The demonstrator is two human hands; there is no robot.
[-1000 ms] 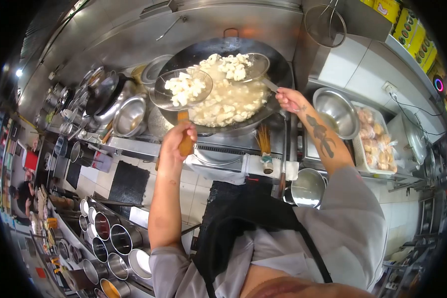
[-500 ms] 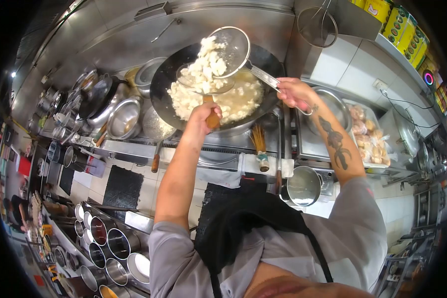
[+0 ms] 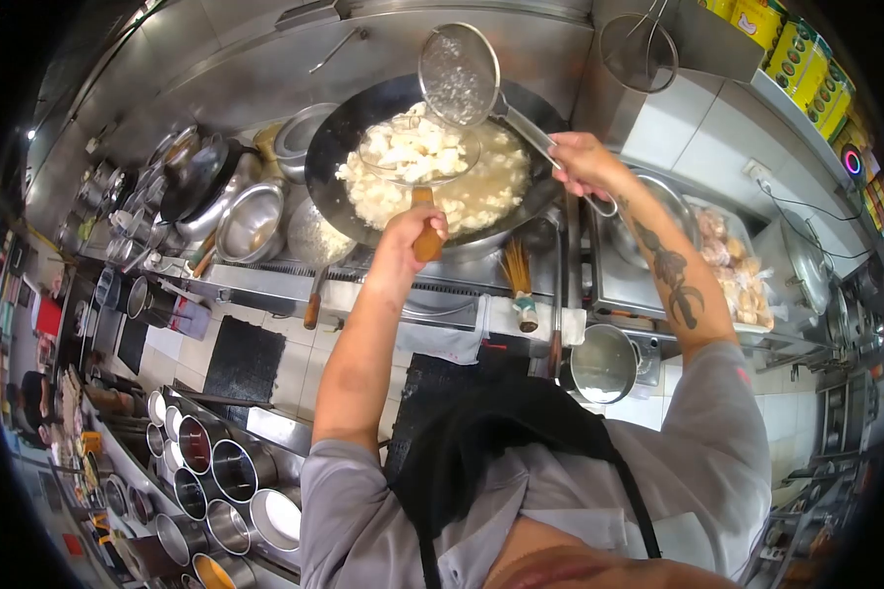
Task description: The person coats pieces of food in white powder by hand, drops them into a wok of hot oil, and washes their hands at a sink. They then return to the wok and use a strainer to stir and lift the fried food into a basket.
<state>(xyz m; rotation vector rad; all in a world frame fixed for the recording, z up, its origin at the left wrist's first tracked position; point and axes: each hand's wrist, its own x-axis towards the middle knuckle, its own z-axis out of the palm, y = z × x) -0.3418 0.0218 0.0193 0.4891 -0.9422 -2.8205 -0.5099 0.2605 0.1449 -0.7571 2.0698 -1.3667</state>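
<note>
My left hand point(image 3: 414, 232) is closed round the wooden handle of a wire skimmer point(image 3: 469, 169), whose round head lies over the wok. Pale, lumpy food pieces point(image 3: 417, 149) are heaped on the skimmer. The large black wok point(image 3: 326, 162) below holds more of these pieces in cloudy liquid. My right hand point(image 3: 581, 165) grips the metal handle of a fine-mesh strainer point(image 3: 459, 75), raised over the wok's far side. Its mesh bowl is tilted, with small wet bits on the mesh.
A metal bowl point(image 3: 250, 224) and a perforated ladle point(image 3: 314, 240) lie left of the wok. A bamboo brush point(image 3: 519, 280) rests at the stove's front edge. To the right stands a tray of bagged food point(image 3: 732, 255); a pot point(image 3: 601, 365) sits lower down.
The strainer has moved up and slightly right and has emptied; its pale pieces now lie on the skimmer. My left hand still holds the skimmer in nearly the same place.
</note>
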